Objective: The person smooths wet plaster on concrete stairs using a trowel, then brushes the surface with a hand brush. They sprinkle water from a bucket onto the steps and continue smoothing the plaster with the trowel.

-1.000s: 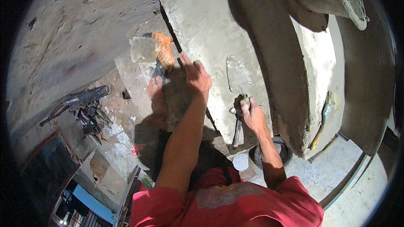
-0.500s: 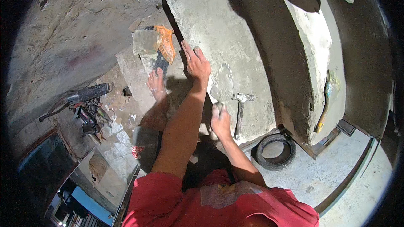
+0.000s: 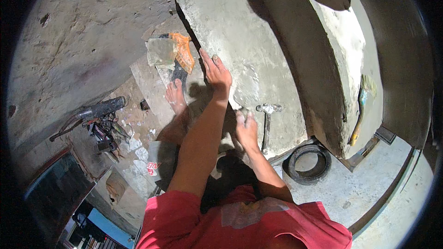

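Observation:
My left hand (image 3: 215, 71) lies flat on a large grey concrete slab (image 3: 240, 32), fingers spread, holding nothing. My right hand (image 3: 246, 127) rests lower on the same slab with its dusty fingers curled. Whether it grips something small is unclear. A hammer (image 3: 266, 123) lies on the slab just right of my right hand, head up, handle pointing toward me, apart from the fingers. My bare foot (image 3: 175, 95) stands on the ground left of the slab's edge.
An orange plastic bag (image 3: 182, 51) and a crumpled clear sheet (image 3: 160, 53) lie by the slab's left edge. A black tyre (image 3: 308, 161) sits on the floor at lower right. A yellow-handled brush (image 3: 361, 110) leans on a curved concrete wall (image 3: 346, 41). A motorbike handlebar (image 3: 94, 110) is at left.
One second ago my right hand held the hammer; the hammer now lies on the slab and the hand has come off it. My left hand has stayed flat on the slab.

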`<state>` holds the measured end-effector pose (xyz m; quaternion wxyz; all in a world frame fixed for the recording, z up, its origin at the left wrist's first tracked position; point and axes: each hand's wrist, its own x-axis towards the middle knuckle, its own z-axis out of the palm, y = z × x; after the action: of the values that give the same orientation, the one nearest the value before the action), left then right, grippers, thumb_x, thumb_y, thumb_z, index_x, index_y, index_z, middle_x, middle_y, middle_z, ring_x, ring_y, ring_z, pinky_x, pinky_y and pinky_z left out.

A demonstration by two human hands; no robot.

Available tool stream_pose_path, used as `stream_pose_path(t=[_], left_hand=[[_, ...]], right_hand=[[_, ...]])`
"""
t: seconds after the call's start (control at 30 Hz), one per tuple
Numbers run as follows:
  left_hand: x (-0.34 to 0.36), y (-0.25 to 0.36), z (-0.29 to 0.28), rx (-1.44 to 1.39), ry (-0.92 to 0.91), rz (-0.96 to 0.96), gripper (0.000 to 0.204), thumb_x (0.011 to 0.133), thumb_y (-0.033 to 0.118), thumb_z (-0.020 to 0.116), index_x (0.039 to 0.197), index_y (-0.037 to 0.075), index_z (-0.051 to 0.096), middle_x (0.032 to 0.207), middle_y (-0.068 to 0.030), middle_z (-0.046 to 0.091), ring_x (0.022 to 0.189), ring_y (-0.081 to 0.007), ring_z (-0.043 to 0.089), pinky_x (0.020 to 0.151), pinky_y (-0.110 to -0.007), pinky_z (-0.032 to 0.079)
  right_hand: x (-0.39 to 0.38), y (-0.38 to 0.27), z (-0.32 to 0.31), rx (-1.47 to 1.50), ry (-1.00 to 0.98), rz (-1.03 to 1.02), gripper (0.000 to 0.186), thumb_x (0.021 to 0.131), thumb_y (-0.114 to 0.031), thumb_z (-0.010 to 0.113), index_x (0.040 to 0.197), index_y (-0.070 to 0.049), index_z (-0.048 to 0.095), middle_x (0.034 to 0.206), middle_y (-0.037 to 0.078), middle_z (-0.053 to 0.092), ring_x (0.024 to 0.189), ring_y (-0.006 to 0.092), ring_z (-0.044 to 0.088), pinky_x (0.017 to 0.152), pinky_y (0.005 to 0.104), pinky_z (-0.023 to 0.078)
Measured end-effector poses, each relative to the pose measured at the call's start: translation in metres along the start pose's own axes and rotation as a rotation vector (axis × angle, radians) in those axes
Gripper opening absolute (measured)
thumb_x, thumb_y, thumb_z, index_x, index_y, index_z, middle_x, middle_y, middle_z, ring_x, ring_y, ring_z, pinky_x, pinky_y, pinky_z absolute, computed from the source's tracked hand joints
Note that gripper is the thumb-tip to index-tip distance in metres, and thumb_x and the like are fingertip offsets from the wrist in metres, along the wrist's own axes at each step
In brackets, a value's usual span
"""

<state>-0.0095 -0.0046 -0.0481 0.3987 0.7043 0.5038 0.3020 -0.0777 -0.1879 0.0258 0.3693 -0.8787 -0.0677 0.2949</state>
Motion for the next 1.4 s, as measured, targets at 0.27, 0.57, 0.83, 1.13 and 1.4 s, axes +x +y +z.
stream_pose_path(t=[0.27,0.57,0.83,1.13,1.4], left_hand=[[-0.002,-0.003,0.000,-0.049,0.013,0.050,0.060,0.109,0.023,0.040,0.159,-0.006,0.023,0.160,-0.0342,0.029,0.145,-0.0501,0.035,0.119,-0.048,0.033],[-0.001,-0.010,0.005,-0.099,-0.022,-0.031,0.062,0.108,0.026,0.039,0.158,-0.008,0.023,0.159,-0.0358,0.029,0.147,-0.0500,0.033,0.122,-0.048,0.028],[-0.004,-0.008,0.001,-0.083,-0.094,-0.191,0.068,0.108,0.037,0.033,0.162,-0.002,0.017,0.164,-0.0312,0.025,0.150,-0.0467,0.030,0.123,-0.047,0.027],[-0.001,-0.014,0.005,-0.103,-0.019,-0.034,0.067,0.109,0.035,0.031,0.161,-0.005,0.017,0.163,-0.0318,0.026,0.150,-0.0474,0.029,0.123,-0.047,0.026],[0.000,-0.018,0.002,-0.217,-0.038,-0.044,0.068,0.106,0.036,0.031,0.159,-0.006,0.023,0.162,-0.0317,0.029,0.149,-0.0467,0.031,0.124,-0.047,0.026]], right_hand=[[0.018,-0.020,-0.015,-0.006,-0.083,-0.128,0.037,0.104,-0.030,0.054,0.110,0.006,0.057,0.090,0.031,0.067,0.090,0.0449,0.070,0.079,0.0522,0.051],[0.038,-0.037,-0.016,-0.150,-0.118,-0.073,0.040,0.104,-0.032,0.054,0.114,0.006,0.056,0.091,0.032,0.068,0.095,0.0502,0.068,0.082,0.0550,0.052],[0.033,-0.062,-0.035,-0.203,-0.142,0.054,0.050,0.103,-0.035,0.050,0.124,0.011,0.054,0.103,0.040,0.066,0.104,0.0543,0.065,0.092,0.0567,0.050],[0.050,-0.064,-0.033,-0.212,-0.128,0.011,0.044,0.102,-0.035,0.052,0.118,0.005,0.057,0.096,0.034,0.069,0.099,0.0528,0.066,0.087,0.0558,0.052],[0.087,-0.068,-0.043,-0.261,-0.178,-0.115,0.043,0.101,-0.032,0.056,0.117,0.008,0.058,0.103,0.037,0.067,0.105,0.0509,0.066,0.089,0.0540,0.052]])
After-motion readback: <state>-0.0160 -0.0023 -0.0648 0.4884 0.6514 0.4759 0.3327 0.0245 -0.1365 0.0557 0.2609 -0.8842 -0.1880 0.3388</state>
